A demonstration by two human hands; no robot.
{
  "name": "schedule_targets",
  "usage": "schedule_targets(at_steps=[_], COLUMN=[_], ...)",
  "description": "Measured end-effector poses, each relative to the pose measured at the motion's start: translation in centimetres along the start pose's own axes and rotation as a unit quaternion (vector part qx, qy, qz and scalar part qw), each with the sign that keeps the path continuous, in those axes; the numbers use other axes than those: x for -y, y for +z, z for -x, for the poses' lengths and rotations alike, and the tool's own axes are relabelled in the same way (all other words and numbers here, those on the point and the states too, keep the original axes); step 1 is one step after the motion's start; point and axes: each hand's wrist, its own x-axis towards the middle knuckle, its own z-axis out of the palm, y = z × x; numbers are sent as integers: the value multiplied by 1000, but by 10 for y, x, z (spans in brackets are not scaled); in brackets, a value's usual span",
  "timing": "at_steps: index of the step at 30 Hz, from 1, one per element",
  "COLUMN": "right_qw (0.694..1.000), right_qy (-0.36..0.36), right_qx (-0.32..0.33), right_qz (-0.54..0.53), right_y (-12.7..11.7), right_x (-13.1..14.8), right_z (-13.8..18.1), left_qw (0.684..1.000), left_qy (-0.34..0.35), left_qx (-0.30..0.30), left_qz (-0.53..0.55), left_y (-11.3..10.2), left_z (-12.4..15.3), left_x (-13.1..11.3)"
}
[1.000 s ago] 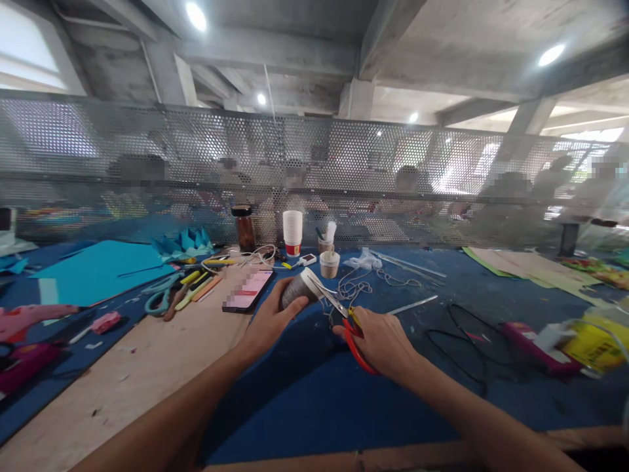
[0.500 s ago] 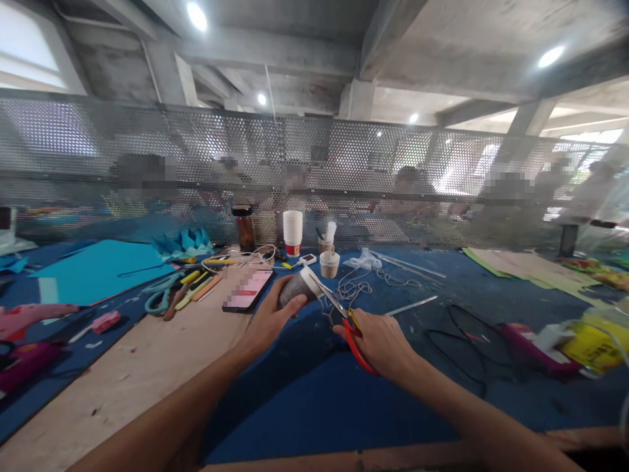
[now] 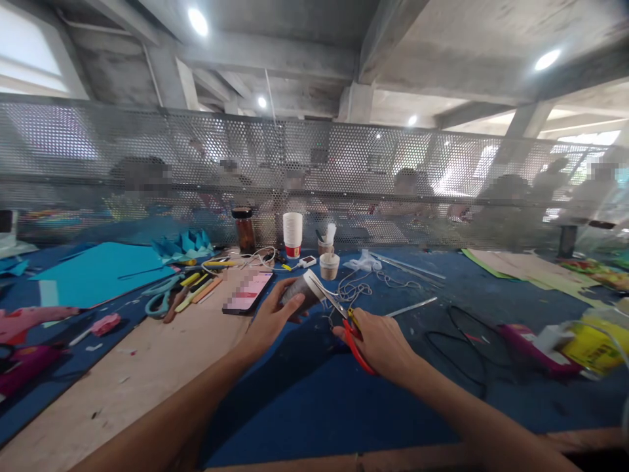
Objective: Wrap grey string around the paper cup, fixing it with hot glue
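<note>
My left hand (image 3: pixel 278 308) is wrapped round a grey paper cup (image 3: pixel 301 292), tilted so that its white rim faces right. In my right hand (image 3: pixel 378 337) is a pair of scissors (image 3: pixel 352 341) with red and yellow handles. The blades point up and left and meet the cup at its rim. A strip at the rim seems partly parted from the cup. Grey cord (image 3: pixel 354 285) lies in loose loops just behind the scissors. A small cup (image 3: pixel 329 265) of pale stuff stands beyond the held cup.
A phone (image 3: pixel 248 293) lies left of my left hand, beside several craft tools and light-blue-handled scissors (image 3: pixel 160 298). Stacked paper cups (image 3: pixel 293 235) and a brown jar (image 3: pixel 244 231) stand before a perforated metal screen (image 3: pixel 314 151). Glue guns (image 3: pixel 34 354) lie far left; a black cable (image 3: pixel 457 347) lies right.
The held cup has turned a little in my left hand and shifted slightly right. The scissor blades now sit closer along its rim. My right hand stays almost in place.
</note>
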Motion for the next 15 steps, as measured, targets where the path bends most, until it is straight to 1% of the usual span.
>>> schedule_targets(at_steps=[7,15], right_qw=[1000,1000], right_qy=[0,-5], right_qx=[-4,-11], right_qz=[-6,-7], right_y=[0,0], right_x=[0,1], right_z=[0,2], left_qw=[1000,999], left_qy=[7,18], left_qx=[-10,-21], left_qz=[-6,-20], left_y=[4,3], left_z=[3,0], left_x=[-2,1])
